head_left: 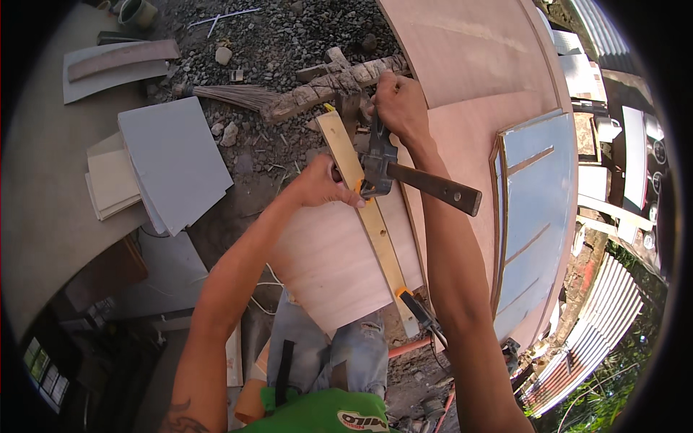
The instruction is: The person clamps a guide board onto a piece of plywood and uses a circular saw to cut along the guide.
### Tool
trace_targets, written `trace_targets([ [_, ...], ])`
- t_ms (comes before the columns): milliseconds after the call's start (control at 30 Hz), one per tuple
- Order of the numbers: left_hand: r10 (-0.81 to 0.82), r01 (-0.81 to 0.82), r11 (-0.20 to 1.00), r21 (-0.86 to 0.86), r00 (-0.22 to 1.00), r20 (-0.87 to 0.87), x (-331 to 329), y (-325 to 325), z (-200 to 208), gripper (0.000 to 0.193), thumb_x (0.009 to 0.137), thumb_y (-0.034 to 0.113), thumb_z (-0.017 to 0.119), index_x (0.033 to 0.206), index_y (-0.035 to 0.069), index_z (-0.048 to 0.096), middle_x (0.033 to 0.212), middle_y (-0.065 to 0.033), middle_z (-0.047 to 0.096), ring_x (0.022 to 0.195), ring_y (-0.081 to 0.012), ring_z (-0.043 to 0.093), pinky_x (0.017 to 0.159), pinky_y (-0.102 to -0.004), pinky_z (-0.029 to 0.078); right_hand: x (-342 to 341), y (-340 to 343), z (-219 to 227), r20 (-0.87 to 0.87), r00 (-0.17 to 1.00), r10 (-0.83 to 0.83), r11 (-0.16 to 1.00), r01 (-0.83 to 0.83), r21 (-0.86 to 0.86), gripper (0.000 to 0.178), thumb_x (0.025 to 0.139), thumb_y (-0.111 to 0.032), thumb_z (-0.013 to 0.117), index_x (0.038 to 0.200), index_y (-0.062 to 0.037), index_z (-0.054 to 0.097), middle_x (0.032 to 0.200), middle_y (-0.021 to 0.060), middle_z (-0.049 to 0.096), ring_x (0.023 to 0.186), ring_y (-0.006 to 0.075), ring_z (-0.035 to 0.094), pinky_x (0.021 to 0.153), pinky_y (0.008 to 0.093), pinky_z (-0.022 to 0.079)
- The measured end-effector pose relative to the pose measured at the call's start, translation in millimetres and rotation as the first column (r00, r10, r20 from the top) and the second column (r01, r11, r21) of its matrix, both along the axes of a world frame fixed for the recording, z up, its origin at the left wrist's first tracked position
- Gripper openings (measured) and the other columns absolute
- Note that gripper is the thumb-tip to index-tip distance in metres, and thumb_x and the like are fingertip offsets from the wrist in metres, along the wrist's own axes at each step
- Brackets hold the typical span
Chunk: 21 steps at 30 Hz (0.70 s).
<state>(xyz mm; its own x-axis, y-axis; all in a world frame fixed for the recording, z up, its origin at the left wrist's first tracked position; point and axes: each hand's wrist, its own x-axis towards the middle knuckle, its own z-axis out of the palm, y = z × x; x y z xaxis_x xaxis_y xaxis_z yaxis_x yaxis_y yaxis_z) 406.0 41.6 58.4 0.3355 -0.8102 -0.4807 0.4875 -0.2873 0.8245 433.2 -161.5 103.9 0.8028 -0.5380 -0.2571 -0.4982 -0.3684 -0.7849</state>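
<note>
My right hand [401,105] is closed around the grip of a bar clamp [377,164], dark grey with orange pads. Its brown bar, with a round mark near the end, sticks out to the right. The clamp's jaw sits on a pale wooden strip [380,234] that has several holes. My left hand [325,182] grips the strip's left edge beside that jaw, thumb on top and other fingers mostly hidden. Under the strip lies a plywood sheet [325,252], over my knees. A second clamp [422,312] with an orange pad holds the strip's near end.
Large plywood sheets [476,65] rise at the right, with light blue panels [534,209] against them. Grey and cream boards [173,159] lie on a surface at the left. A stick broom [234,95] and broken concrete pieces [325,90] rest on gravel ahead.
</note>
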Motion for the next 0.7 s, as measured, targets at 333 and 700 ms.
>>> trace_targets([
  [333,-0.018,0.018,0.999,0.031,1.000,0.020,0.9,-2.3,1.3,0.062,0.055,0.015,0.092,0.107,-0.002,0.062,0.100,-0.0070,0.068,0.091,-0.0162,0.064,0.086,-0.0303,0.050,-1.6,-1.1,8.9,0.042,0.997,0.062,0.993,-0.057,-0.105,0.040,0.090,-0.025,0.045,0.085,0.0113,0.063,0.088,0.0333,0.063,0.089,0.0432,0.066,0.078,0.0452,0.050],
  [700,0.008,-0.007,1.000,0.028,1.000,-0.030,-2.1,1.9,-7.3,0.071,0.053,0.016,0.093,0.112,-0.004,0.059,0.105,-0.0115,0.068,0.098,-0.0211,0.064,0.092,-0.0329,0.048,3.7,-0.3,9.2,-0.047,0.998,0.038,0.992,-0.032,0.122,0.032,0.093,-0.025,0.052,0.089,0.0048,0.062,0.068,0.0066,0.059,0.061,0.0152,0.062,0.055,0.0293,0.046],
])
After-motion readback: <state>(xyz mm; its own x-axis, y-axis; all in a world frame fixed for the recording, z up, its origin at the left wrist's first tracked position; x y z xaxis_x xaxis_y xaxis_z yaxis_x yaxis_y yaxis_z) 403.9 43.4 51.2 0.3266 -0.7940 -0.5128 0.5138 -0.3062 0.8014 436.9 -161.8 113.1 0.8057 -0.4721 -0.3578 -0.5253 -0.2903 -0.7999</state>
